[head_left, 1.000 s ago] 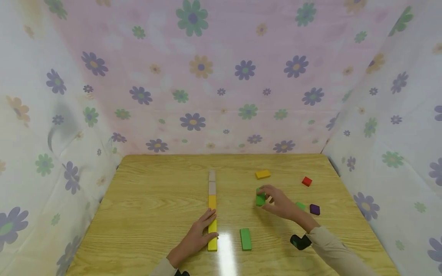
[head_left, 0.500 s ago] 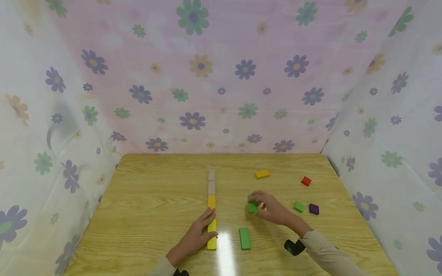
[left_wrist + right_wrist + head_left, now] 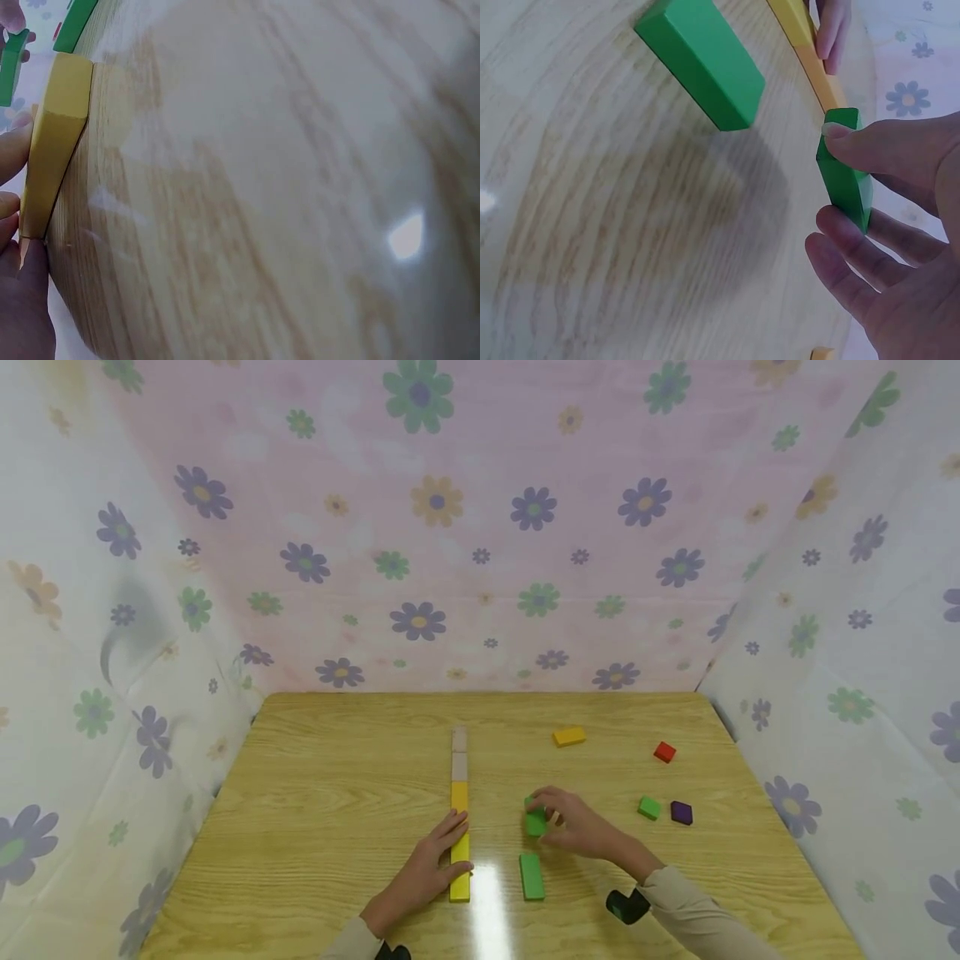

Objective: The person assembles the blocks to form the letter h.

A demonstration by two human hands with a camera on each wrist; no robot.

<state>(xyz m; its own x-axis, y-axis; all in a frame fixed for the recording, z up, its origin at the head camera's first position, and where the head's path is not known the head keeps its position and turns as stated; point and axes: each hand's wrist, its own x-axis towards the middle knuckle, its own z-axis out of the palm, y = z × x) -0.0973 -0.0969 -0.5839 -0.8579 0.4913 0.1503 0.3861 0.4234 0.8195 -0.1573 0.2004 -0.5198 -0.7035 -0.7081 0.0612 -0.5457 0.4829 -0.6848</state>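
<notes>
While the right hand (image 3: 581, 828) pinches a green rectangular block (image 3: 535, 822) between thumb and fingers, the left hand (image 3: 424, 865) rests over a straight row of blocks on the left of it, its fingers relaxed and nearly straight, the thumb spread apart toward the near end. Whether the pinched block touches the table cannot be told; it sits right of the row and on the far side of a long green rectangular block (image 3: 532, 877), which lies flat and apart from it. From near to far, the row runs through a bright yellow rectangular block (image 3: 460, 891), an orange-yellow rectangular block (image 3: 459, 795) and two pale wooden blocks (image 3: 459, 767), set end to end. Left-hand fingers partly cover the place where the two yellowish pieces meet.

On the far side, right of the row, lies an orange rectangular block (image 3: 569, 737). Farther right are a small red block (image 3: 664, 752), a small green block (image 3: 649, 808) and, just beside that one, a small dark purple block (image 3: 682, 812). All lie on a glossy wood-grained table (image 3: 330, 777), backed by flower-printed cloth (image 3: 480, 585).
</notes>
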